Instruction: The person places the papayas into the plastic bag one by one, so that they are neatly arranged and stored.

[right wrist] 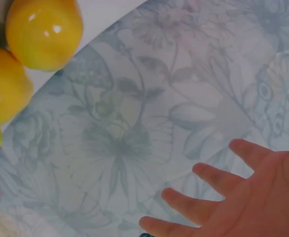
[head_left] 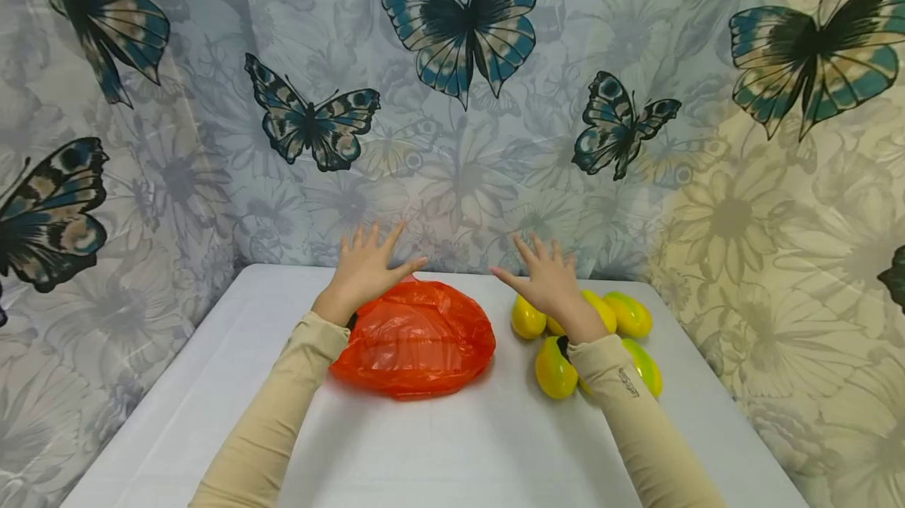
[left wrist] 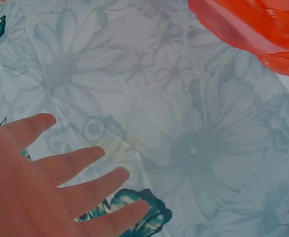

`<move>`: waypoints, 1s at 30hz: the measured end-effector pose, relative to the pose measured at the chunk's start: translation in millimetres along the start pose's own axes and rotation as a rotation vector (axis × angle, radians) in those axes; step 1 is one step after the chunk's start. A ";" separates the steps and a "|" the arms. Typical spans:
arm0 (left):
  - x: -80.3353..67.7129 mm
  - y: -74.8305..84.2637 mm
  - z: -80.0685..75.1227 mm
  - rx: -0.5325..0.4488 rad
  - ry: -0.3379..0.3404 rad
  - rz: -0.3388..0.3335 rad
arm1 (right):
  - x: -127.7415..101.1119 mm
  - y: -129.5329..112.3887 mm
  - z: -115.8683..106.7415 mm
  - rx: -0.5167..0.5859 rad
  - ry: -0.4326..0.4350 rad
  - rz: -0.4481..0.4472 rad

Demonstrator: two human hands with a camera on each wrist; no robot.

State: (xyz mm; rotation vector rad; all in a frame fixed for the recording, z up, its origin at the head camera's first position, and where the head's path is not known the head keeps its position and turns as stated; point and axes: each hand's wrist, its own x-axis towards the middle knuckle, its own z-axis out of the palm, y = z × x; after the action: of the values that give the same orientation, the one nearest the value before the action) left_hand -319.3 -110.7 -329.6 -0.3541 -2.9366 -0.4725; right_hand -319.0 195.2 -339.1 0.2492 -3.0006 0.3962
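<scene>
My left hand (head_left: 368,272) is held up with its fingers spread, over the back left of a red plastic bag (head_left: 424,343) that lies bunched on the table. Nothing is in that hand; the left wrist view shows its bare palm (left wrist: 31,182) with the bag at the upper right. To the right, my right hand (head_left: 547,280) is raised too, its fingers spread and holding nothing. Below and around that wrist lie several yellow-green mangoes (head_left: 556,368), partly covered by the forearm. The right wrist view shows some of the mangoes (right wrist: 43,32) at upper left.
A white-covered table (head_left: 438,453) carries the bag and the fruit. Behind it and at both sides hangs a floral curtain (head_left: 467,202) printed with butterflies, close to the table's back edge.
</scene>
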 end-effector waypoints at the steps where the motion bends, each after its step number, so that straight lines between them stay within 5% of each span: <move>1: -1.3 -1.0 0.2 -0.007 0.000 -0.003 | -0.5 1.1 0.6 0.003 0.005 0.005; 30: -42.3 -71.7 40.0 -0.072 -0.055 -0.145 | -57.5 57.2 31.2 0.021 0.052 0.026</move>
State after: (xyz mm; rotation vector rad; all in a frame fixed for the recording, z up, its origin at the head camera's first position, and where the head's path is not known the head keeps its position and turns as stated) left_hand -301.0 -172.6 -395.6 -0.1648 -3.0185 -0.5975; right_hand -275.2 249.9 -390.4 0.1986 -2.9526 0.4297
